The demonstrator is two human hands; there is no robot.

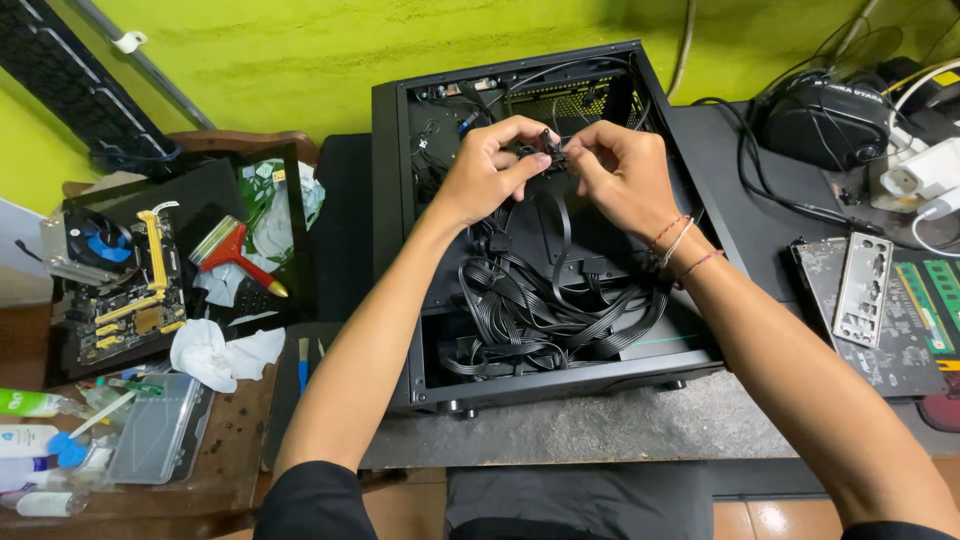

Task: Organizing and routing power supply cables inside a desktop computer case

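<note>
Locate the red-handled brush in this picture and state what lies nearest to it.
The red-handled brush lies at left in the head view, on a dark panel between the motherboard with yellow slots and the open computer case, just above crumpled white tissue.

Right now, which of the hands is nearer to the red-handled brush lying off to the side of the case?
Left. The left hand is over the open black case, on the red-handled brush side; the right hand is further across the case, away from it.

A small black cable connector (545, 150), perhaps a plug, pinched above the open case's tangled cables.
</note>
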